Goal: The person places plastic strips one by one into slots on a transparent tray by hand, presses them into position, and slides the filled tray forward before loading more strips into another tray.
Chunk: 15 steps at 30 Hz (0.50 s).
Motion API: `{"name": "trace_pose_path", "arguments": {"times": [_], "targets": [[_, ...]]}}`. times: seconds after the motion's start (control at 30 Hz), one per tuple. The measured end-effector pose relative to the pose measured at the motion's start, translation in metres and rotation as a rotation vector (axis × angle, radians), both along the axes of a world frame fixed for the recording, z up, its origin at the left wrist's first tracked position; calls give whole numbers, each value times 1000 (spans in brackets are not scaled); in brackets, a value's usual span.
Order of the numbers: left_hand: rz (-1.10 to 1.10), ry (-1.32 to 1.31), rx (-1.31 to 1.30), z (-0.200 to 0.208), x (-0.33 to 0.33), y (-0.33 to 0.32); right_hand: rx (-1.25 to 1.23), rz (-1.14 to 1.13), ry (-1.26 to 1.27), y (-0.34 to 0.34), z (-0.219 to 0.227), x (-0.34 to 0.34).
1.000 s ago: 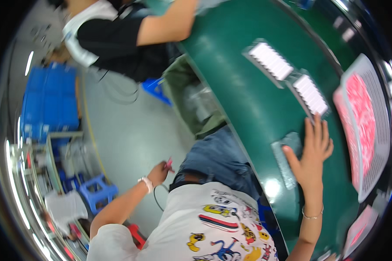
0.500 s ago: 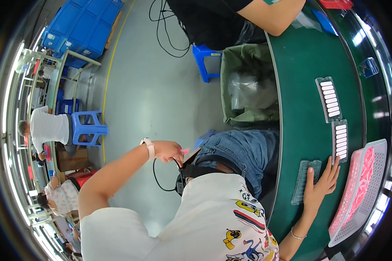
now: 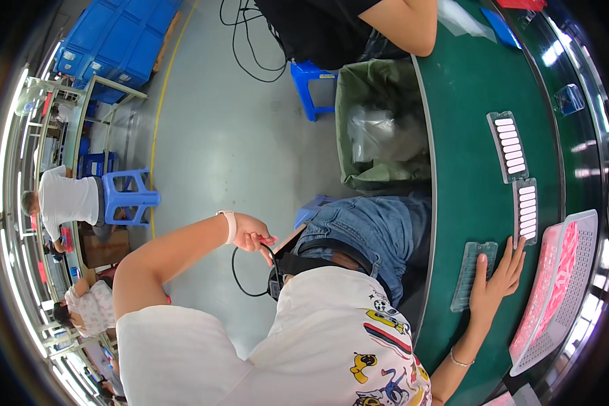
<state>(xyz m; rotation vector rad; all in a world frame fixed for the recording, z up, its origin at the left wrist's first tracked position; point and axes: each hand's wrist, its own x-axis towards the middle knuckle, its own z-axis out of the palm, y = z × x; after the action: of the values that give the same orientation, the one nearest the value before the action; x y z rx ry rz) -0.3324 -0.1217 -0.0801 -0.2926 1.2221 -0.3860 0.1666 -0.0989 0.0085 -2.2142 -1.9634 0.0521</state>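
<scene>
My left hand [image 3: 252,233] is held over the floor beside my waist, its fingers closed. A small pink piece [image 3: 271,239] shows at the fingertips, mostly hidden by them. A black cable [image 3: 234,277] loops just below that hand, from a black device [image 3: 275,284] at my waist. On the green table my right hand [image 3: 497,281] lies with fingers spread, holding nothing. Its thumb is over the edge of a clear plastic tray [image 3: 468,287]. The fingertips reach the near end of a tray with a row of white strips [image 3: 527,213]; a similar filled tray [image 3: 508,149] lies beyond.
A pale perforated basket [image 3: 575,284] of pink pieces stands right of my right hand. Beyond the table's left edge is a green-lined bin [image 3: 348,135] holding clear plastic. A co-worker's arm [image 3: 406,24] rests at the far end; a blue stool [image 3: 311,88] stands near it.
The whole view has shifted slightly. My left hand has turned a little, and less of the pink piece shows. My right hand stays in place beside the trays.
</scene>
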Motion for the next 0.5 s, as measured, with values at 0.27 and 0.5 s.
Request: {"name": "trace_pose_path", "arguments": {"times": [0.27, 0.5], "targets": [[6, 138, 70, -2, 2, 5, 1, 18, 4, 1, 1, -2], [-107, 131, 13, 2, 6, 15, 11, 17, 21, 2, 0, -1]]}}
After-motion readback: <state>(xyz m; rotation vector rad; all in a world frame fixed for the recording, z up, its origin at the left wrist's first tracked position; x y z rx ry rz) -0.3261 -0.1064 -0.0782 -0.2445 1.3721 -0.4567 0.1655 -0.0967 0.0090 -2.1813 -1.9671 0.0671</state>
